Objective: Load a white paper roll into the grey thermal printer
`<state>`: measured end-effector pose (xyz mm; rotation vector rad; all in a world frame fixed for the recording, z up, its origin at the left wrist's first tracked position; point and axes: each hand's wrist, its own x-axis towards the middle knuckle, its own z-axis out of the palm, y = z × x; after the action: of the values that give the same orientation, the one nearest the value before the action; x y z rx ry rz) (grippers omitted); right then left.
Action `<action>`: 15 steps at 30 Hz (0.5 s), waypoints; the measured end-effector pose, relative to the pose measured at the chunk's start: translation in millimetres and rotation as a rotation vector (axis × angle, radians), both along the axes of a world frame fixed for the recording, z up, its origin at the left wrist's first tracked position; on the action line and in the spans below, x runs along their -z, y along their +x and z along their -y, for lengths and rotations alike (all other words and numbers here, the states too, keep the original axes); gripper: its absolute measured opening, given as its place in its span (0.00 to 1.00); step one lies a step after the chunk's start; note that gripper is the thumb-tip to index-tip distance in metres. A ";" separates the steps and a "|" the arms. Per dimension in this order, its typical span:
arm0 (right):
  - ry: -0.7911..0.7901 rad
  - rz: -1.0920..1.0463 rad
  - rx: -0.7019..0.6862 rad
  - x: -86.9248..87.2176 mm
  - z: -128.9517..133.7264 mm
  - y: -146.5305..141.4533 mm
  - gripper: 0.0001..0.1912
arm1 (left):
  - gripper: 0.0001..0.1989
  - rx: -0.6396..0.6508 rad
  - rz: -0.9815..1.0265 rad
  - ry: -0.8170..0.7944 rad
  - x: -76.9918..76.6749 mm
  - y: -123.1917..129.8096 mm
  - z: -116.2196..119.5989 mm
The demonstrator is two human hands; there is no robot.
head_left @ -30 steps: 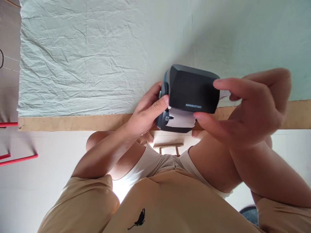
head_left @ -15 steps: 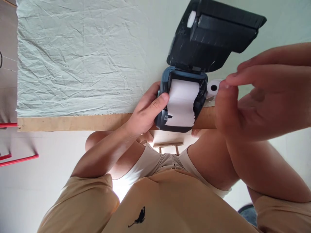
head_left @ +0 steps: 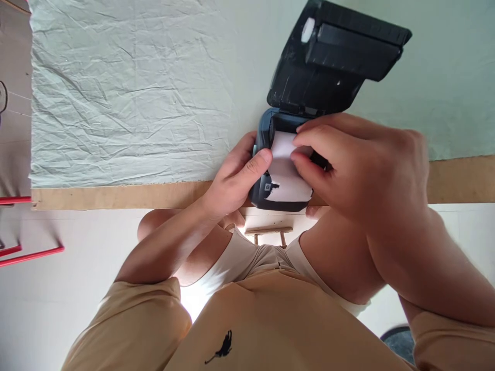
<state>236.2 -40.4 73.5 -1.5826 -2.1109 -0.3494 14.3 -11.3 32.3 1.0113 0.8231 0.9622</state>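
Note:
A dark label printer [head_left: 264, 126] lies at the table's front edge with its black lid [head_left: 313, 82] swung open away from me. White paper [head_left: 284, 178] with a torn edge lies across its inside and over its front. My left hand [head_left: 242, 172] grips the printer's left side, thumb on top by the paper's edge. Over the printer's right side, my right hand [head_left: 359, 165] has thumb and forefinger pinched together on the paper's right edge. That hand hides part of the paper and the printer's right wall.
A pale green, wrinkled cloth [head_left: 135, 93] covers the table, whose wooden edge [head_left: 116, 197] runs along the front. My legs and a small wooden stool [head_left: 268, 231] are below. Red bars [head_left: 34, 255] stand at the far left.
My right hand has moved left from beside the printer onto the paper inside it. The small white roll at the printer's right is now hidden behind that hand.

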 end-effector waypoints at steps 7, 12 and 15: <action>-0.050 0.051 -0.073 -9.4 -4.6 7.4 0.06 | 0.24 0.039 -0.046 0.038 1.9 -5.3 -2.2; -0.087 0.020 -0.250 -16.4 -9.3 20.8 0.08 | 0.25 0.014 -0.050 0.014 3.6 -3.9 0.3; -0.065 -0.075 -0.306 -22.6 -11.3 26.2 0.06 | 0.27 -0.002 -0.065 0.006 2.1 -2.3 1.6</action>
<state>262.4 -29.2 96.2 -1.2574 -2.2810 -0.1166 11.9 -12.9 30.2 1.0519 0.8760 0.9376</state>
